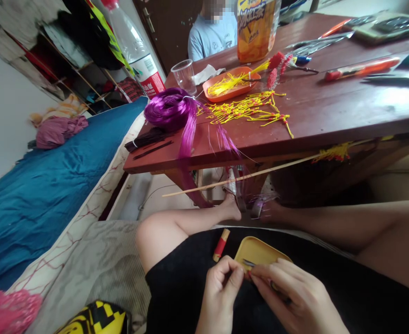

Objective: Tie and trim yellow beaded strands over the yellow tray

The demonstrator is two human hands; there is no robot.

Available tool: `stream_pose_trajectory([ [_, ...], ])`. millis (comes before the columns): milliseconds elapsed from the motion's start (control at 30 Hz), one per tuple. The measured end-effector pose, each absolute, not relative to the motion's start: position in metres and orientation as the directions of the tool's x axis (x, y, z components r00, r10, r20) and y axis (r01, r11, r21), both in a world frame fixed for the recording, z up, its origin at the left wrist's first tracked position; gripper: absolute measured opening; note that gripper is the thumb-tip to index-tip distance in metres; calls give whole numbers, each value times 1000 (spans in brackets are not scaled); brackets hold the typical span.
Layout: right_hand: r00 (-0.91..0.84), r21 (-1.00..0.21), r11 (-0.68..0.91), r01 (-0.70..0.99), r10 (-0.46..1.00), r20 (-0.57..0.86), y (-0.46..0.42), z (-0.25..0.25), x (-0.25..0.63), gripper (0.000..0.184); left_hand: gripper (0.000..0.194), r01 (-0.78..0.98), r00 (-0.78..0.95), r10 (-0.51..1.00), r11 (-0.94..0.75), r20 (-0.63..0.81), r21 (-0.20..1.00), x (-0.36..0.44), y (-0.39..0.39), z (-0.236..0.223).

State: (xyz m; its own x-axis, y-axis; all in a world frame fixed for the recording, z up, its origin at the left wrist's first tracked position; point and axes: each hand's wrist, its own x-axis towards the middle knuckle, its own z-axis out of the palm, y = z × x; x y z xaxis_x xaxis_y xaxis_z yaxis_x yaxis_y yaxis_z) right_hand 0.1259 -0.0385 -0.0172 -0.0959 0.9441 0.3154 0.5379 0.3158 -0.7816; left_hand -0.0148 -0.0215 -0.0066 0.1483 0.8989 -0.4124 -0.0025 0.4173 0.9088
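My left hand (223, 285) is closed in a pinch above my lap, thumb against forefinger. A tiny red bit shows between its fingertips and those of my right hand; what the left fingers hold is too small to make out. My right hand (295, 290) is closed around what look like small scissors, their metal tip (249, 263) pointing left and the handle mostly hidden in the palm. Under the hands, a yellow tray (260, 246) rests on the black cloth of my lap. Beside it lies a spool of red thread (220, 246).
The red-brown table (329, 116) ahead bears purple strands (166, 109), yellow stems with red ends (246, 109), an orange tray (225, 95), a clear cup (184, 76) and bottles. A thin stick (239, 177) juts out below its edge. A person (211, 37) sits beyond.
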Motion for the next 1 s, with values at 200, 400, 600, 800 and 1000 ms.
stream_pose_trajectory([
  [200, -99, -763, 317, 562, 943, 319, -39, -20, 125, 20, 33, 39, 157, 896, 414, -414, 910, -16, -20, -6],
  [400, -116, -753, 329, 570, 940, 322, -39, -18, 125, 22, 33, 89, 153, 899, 402, -411, 911, -17, -20, -4],
  [600, -113, -747, 330, 577, 938, 327, -39, -18, 125, 21, 32, 77, 130, 914, 378, -385, 923, -16, -20, -7],
  [800, -116, -740, 337, 582, 935, 335, -39, -19, 125, 22, 32, 86, 105, 931, 342, -350, 936, -15, -22, -10],
  [1000, -146, -740, 336, 583, 939, 311, -40, -20, 126, 22, 32, 211, 144, 936, 290, -323, 934, -18, -21, -7],
])
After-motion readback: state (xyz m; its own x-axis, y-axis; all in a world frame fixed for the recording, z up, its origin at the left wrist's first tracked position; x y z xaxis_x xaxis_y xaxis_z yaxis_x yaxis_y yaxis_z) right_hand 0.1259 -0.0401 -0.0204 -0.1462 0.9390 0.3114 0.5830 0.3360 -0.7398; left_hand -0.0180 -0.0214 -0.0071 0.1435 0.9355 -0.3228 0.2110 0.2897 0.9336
